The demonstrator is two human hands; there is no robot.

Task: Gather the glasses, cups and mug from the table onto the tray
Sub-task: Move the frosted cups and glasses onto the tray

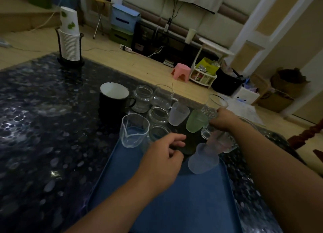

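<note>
**Glassware crowded at the far end of the blue tray**

A blue rectangular plastic tray (167,203) lay on the dark, bubble-patterned table (43,128), its near half bare. At its far end stood a black mug with a white inside (113,101), a clear spouted glass beaker (134,130), three small clear glass jars (142,98), a clear handled glass cup (163,96), a frosted white tumbler (178,114) and a frosted green tumbler (196,121), packed close together. Whether the mug stood on the tray or just beyond its far edge could not be told. Nearer, a frosted pale-blue cup (203,160) sat on the tray's right side, with a clear textured glass (223,141) just behind it.

The right hand (225,121) gripped a tall clear dimpled glass (213,108) around its lower part, fingers wrapped about it, the glass tilted beside the green tumbler. The left hand (162,161) hovered over the tray, fingers loosely curled and holding nothing.

At the table's far corner a stack of white paper cups (69,38) stood in a black wire holder.
</note>
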